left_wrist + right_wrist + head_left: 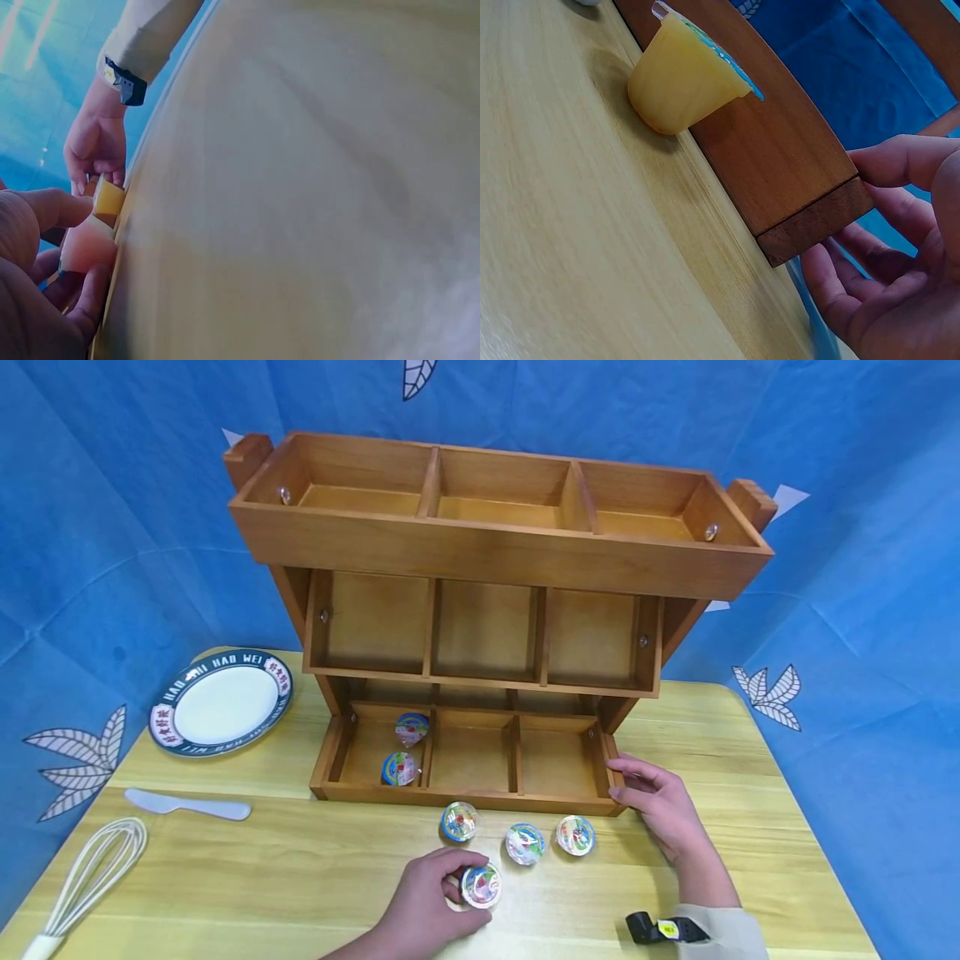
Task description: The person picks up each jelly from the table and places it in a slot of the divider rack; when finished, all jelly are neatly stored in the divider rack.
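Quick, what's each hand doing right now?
Left hand: closed, holding a jelly cup.
Right hand: closed, holding the bottom tray by its right end.

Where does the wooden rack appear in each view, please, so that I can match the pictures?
Head: the wooden rack fills the middle, from near the top to below centre.
Left wrist: only small brown parts show, at the left, just below the right hand.
Right wrist: its lower tier slants from the top edge to right of centre.
Shared landmark: the right hand, at the rack's end.
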Demonstrator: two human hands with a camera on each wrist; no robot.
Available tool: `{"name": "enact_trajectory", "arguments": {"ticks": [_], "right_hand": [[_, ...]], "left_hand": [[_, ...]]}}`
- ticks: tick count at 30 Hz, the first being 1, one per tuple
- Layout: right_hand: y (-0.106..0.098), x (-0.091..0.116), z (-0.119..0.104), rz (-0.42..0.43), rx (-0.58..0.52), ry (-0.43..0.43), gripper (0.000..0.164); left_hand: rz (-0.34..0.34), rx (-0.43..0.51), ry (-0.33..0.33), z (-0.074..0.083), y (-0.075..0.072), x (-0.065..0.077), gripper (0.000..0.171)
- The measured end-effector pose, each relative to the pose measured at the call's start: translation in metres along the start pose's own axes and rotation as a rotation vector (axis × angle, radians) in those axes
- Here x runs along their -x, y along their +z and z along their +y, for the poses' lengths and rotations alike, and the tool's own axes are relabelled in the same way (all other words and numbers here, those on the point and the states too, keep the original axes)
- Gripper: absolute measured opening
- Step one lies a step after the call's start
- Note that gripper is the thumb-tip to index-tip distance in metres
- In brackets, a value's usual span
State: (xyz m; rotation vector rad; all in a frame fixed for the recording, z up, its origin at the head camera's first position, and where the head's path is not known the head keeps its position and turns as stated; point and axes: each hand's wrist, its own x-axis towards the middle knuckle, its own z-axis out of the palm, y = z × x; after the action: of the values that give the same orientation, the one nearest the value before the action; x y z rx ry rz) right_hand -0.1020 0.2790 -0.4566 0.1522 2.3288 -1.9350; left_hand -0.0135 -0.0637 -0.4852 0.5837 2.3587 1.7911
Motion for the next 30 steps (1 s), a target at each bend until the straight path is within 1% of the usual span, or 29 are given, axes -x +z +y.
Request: {"name": "enact_trajectory", "arguments": {"ticks": [3,8,12,15,19,22,25,30], "right_hand": [[0.000,0.000,0.001,-0.001,-0.005,-0.002,0.046],[0.000,0.000,0.001,-0.002,-0.006,-0.004,0.046],[0.000,0.000,0.001,-0.003,-0.002,-0.004,0.046],[0.000,0.000,0.000,-0.001,0.004,0.001,0.046],[0.000,-0.001,0.001,-0.005,0.003,0.001,0.046],[0.000,-0.002,0.002,-0.005,-0.002,0.001,0.046],[0.000,-0.002,0.003,-0.001,-0.008,0.003,0.046],[0.000,-0.002,0.004,0.002,-0.010,-0.004,0.046]], "left_hand": [[0.012,0.000,0.016,0.000,0.001,0.000,0.046],[0.002,0.004,-0.005,0.000,0.000,-0.001,0.044],[-0.017,0.022,-0.013,0.005,-0.004,-0.004,0.044],[-0.047,0.060,-0.023,0.011,-0.008,-0.004,0.044],[-0.090,0.132,-0.054,0.020,-0.012,-0.004,0.044],[-0.107,0.172,-0.062,0.025,-0.015,-0.005,0.046],[-0.107,0.184,-0.049,0.029,-0.018,-0.008,0.047],[-0.087,0.176,0.001,0.035,-0.025,-0.017,0.047]]}}
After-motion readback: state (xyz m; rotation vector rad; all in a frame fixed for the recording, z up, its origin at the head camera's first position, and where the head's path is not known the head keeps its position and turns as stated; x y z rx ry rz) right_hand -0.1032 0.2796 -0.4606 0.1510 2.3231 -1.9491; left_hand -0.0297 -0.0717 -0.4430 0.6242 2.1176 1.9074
